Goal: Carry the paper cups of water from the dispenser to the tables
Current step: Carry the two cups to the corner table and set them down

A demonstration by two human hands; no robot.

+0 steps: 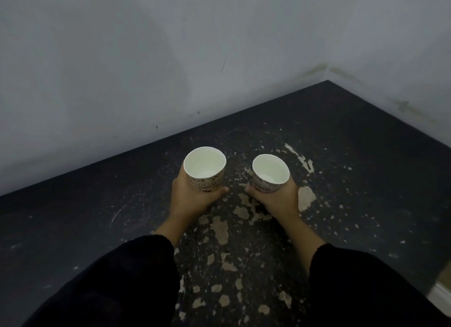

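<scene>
I hold two white paper cups with dark printed lettering, both upright with water inside. My left hand point(192, 199) wraps around the left paper cup point(205, 165) from below and behind. My right hand point(278, 199) grips the right paper cup point(271, 171) the same way. The cups are side by side, a little apart, held out in front of me above the floor. Both arms wear black sleeves. No dispenser or table is in view.
A dark floor point(353, 155) with worn, flaking pale patches lies below. Grey-white walls point(122, 70) meet in a corner point(328, 81) ahead to the right. A pale edge point(441, 295) shows at the lower right.
</scene>
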